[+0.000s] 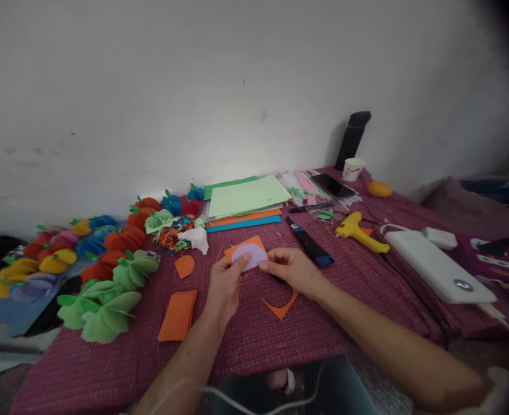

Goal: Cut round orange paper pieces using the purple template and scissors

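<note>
My left hand (225,283) and my right hand (289,268) hold between them an orange paper piece (254,241) with a pale lilac paper circle (251,253) laid on it. Both hands pinch its lower edges, a little above the red checked cloth (254,340). An orange scrap with a curved cut (281,305) lies under my right wrist. A folded orange piece (178,315) and a small orange half-round (185,266) lie to the left of my left hand.
Paper pumpkins in green (107,305), orange, blue and yellow crowd the left side. Coloured paper sheets (245,199) lie at the back. A yellow glue gun (360,231), black cutter (309,248), phone (332,185), paper cup (353,169), black bottle (351,138) and white power bank (440,265) sit right.
</note>
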`<state>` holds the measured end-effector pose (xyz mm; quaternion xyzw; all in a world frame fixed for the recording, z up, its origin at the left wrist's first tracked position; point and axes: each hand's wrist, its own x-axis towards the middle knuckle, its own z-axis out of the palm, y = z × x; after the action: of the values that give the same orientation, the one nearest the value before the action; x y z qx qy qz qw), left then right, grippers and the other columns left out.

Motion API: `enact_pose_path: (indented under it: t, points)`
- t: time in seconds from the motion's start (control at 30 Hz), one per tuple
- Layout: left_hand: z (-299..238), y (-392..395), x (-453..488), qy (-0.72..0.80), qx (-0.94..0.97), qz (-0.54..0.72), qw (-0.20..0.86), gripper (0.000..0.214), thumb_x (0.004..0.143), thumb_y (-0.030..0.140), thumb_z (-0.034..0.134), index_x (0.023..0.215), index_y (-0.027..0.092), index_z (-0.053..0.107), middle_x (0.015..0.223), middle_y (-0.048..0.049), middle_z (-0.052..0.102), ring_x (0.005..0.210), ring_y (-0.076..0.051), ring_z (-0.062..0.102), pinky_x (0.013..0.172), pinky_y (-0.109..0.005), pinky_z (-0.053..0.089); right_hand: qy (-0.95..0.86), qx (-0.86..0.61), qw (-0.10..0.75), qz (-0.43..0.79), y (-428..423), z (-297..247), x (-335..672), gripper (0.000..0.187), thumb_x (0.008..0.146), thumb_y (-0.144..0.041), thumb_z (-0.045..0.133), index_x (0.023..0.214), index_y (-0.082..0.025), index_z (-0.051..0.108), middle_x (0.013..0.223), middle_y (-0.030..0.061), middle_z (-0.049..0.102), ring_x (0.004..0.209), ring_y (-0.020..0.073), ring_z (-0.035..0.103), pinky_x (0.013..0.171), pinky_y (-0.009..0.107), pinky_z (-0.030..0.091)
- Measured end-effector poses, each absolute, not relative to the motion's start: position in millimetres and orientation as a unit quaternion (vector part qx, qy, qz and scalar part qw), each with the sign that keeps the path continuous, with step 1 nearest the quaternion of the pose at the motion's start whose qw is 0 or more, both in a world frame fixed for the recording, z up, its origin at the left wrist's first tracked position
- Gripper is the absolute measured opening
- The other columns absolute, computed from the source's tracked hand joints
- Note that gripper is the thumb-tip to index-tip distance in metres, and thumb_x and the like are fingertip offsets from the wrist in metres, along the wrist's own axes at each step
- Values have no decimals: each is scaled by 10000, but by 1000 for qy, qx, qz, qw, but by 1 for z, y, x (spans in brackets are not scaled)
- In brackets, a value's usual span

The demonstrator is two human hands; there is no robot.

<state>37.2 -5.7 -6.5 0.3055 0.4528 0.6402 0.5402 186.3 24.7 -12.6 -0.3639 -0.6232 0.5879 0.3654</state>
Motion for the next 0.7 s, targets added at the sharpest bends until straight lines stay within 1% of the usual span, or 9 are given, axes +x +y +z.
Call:
enact_pose_path:
  t: [0.13, 0.4, 0.47, 0.57, 0.7]
  points:
    - [-8, -5, 37, 462, 315, 630, 539, 237, 595, 275, 738, 771, 128, 680, 738, -59, 693, 639, -147, 606, 581, -253, 426, -609, -375, 377, 589, 25, -12, 187, 292, 676, -439, 657, 665, -149, 625, 518, -52, 450, 467, 62, 312, 453, 207, 226]
    - [-6, -7, 37, 469, 321, 623, 537, 214, 593, 282, 740, 728, 131, 673, 671, -26, 664, 593, -114, 568, 575, -244, 403, -594, -382, 385, 594, 24, -9, 186, 284, 661, -423, 671, 625, -147, 615, 460, -57, 423, 440, 60, 285, 440, 213, 200]
    - [-4, -8, 36, 460, 310, 623, 551, 227, 619, 312, 720, 742, 128, 667, 692, -33, 665, 609, -115, 572, 552, -234, 395, -592, -380, 388, 596, 23, -7, 186, 279, 657, -418, 675, 613, -150, 613, 453, -59, 422, 436, 60, 285, 444, 216, 202]
    - [4, -9, 35, 430, 271, 635, 582, 262, 692, 384, 644, 787, 139, 654, 750, -36, 671, 663, -126, 595, 541, -224, 401, -592, -379, 386, 598, 22, -4, 186, 278, 663, -414, 672, 601, -150, 612, 442, -61, 417, 432, 59, 284, 447, 219, 204]
    - [13, -10, 34, 399, 238, 649, 603, 284, 728, 424, 587, 773, 149, 638, 756, -32, 683, 721, -158, 624, 604, -245, 436, -591, -381, 379, 601, 22, -4, 187, 283, 679, -413, 664, 602, -145, 615, 431, -65, 413, 426, 55, 283, 454, 217, 212]
